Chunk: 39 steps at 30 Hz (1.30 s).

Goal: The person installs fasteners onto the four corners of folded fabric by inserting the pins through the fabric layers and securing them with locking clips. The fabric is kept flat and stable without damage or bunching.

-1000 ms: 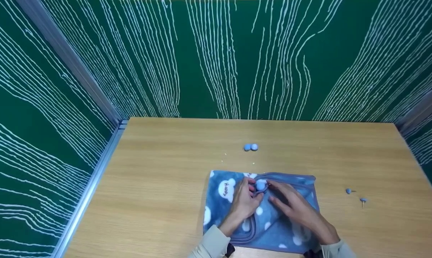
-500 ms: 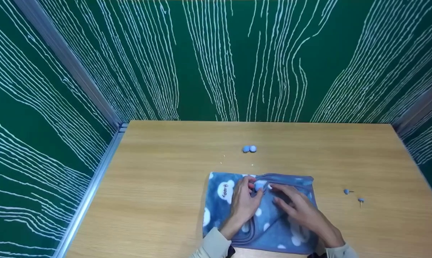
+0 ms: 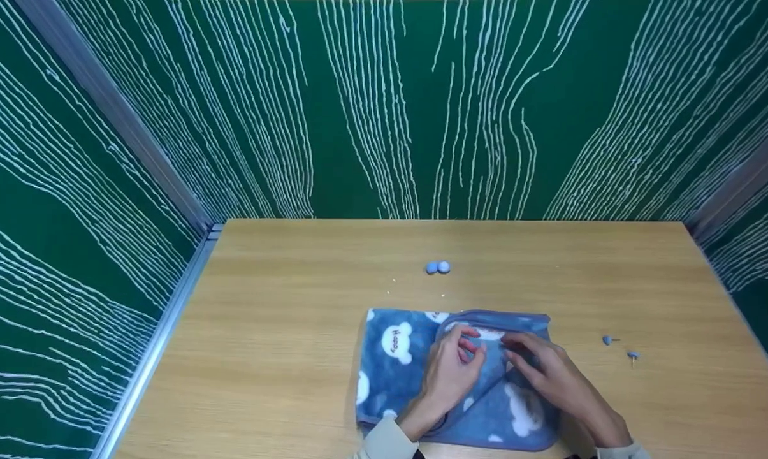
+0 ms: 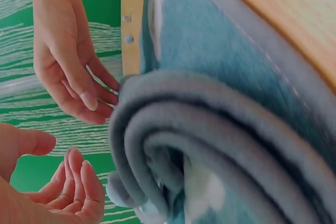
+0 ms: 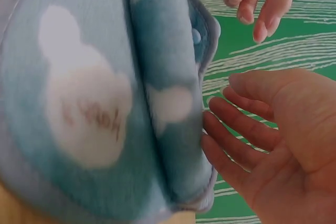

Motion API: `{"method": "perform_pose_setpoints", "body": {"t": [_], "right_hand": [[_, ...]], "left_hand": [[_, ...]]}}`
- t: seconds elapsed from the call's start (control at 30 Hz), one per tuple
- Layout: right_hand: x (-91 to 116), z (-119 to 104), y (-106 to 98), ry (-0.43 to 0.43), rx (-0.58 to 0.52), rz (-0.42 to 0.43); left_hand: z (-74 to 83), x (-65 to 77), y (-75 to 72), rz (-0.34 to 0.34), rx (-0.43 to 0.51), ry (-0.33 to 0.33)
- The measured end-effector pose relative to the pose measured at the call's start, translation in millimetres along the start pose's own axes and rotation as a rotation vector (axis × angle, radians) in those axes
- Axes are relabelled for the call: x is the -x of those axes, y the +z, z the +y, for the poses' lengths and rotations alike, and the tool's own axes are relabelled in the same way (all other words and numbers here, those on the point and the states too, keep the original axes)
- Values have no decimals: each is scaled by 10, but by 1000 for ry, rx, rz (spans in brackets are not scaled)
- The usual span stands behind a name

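Observation:
A blue fleece blanket [image 3: 470,417] with white bear-like patches and grey trim lies folded on the table. Above its far half hovers my left hand [image 3: 450,373], its fingers loosely bent, with nothing between them in the left wrist view. To its right, my right hand [image 3: 559,379] keeps its fingers relaxed, fingertips right at the blanket's far fold. A small blue round knob [image 5: 196,36] shows on the blanket's trim in the right wrist view. Rolled layers of grey trim [image 4: 173,93] fill the middle of the left wrist view.
Two blue round-headed pins, one nearer [image 3: 633,355] and one farther [image 3: 607,340], lie right of the blanket with shafts showing. Two blue round pieces [image 3: 438,267] sit side by side behind it. Green panels with white lines [image 3: 358,127] close off the wooden table [image 3: 262,319].
My left hand has let go of the bunched blanket and the round blue piece it held there. The fold lies flatter, and my right hand is slightly farther right. The head view has shifted slightly.

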State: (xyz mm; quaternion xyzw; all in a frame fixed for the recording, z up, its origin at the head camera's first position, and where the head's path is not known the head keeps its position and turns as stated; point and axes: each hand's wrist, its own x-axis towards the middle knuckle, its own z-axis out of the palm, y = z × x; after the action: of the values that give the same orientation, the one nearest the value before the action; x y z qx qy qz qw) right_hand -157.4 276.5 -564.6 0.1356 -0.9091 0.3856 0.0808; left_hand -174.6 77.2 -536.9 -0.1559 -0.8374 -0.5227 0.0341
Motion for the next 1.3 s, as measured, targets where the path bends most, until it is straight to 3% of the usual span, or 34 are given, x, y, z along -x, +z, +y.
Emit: {"method": "perform_pose_setpoints", "body": {"t": [0.17, 0.3, 0.6, 0.73, 1.1, 1.3], "right_hand": [[67, 80, -64, 6, 9, 35], [118, 119, -128, 43, 29, 51], [185, 234, -246, 88, 93, 173], [210, 289, -307, 121, 112, 184], [309, 464, -474, 224, 150, 218], [303, 566, -512, 229, 175, 244]], "left_hand": [[27, 44, 48, -49, 31, 47], [71, 94, 91, -79, 3, 65], [156, 193, 190, -168, -28, 51], [172, 246, 232, -194, -49, 65], [174, 432, 378, -250, -237, 245], [155, 509, 445, -342, -386, 247]]}}
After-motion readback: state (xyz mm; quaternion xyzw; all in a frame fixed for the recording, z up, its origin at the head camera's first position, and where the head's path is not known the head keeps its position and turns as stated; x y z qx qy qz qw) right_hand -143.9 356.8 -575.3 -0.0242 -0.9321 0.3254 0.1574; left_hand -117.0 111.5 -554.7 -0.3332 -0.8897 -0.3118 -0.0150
